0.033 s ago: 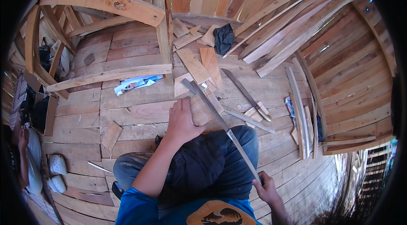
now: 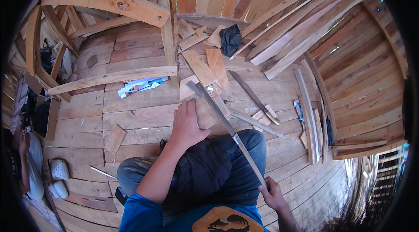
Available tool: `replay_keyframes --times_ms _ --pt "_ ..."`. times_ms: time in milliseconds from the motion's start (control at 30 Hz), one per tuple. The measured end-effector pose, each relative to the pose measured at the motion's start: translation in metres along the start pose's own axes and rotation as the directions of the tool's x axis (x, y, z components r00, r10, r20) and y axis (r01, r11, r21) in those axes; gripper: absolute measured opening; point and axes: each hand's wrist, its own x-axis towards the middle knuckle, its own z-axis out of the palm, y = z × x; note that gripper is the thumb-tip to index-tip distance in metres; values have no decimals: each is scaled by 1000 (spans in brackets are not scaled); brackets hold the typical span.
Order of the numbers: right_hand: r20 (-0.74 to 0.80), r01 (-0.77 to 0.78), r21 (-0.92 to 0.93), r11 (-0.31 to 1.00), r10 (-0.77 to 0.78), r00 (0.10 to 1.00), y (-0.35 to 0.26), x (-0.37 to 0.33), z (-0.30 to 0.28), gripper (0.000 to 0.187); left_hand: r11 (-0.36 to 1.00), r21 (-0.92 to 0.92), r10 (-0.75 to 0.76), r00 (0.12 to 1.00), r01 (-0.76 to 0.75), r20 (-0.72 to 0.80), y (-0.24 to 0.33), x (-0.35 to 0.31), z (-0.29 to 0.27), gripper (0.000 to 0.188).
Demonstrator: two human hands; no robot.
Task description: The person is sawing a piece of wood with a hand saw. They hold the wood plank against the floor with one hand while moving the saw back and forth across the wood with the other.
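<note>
Floorboards (image 2: 78,140), blade (image 2: 217,110) and hands (image 2: 187,126) look virtually unchanged.

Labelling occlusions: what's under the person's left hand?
Around the left hand: a wooden piece shows at right, a flat board at left. Whatever lies directly beneath the hand is covered.

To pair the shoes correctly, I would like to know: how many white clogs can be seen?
2. One white clog is on the plank floor at left; the other clog sits just below it in the picture. Others may be hidden.
</note>
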Motion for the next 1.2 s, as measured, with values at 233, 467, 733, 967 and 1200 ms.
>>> replay_keyframes --times_ms 233,467,733,967,1200 --pt "210 -194 387 901 119 970 31 -21 9 19 996 85 23 993 -33 115 4 -6 8 92" --pt "396 -392 665 635 145 907 42 -32 16 28 986 169 -9 1000 7 12 -4 -9 44 90" --pt "-123 -110 363 925 165 979 33 1 7 17 964 256 -44 994 69 -101 -29 1 55 90" --pt "-200 141 -120 983 -163 966 53 -3 12 17 990 100 -126 948 101 293 -17 -5 77 87" --pt "-109 24 -71 997 -32 994 42 -17 19 18 1000 -5 24 877 -25 479 -11 -22 101 86"
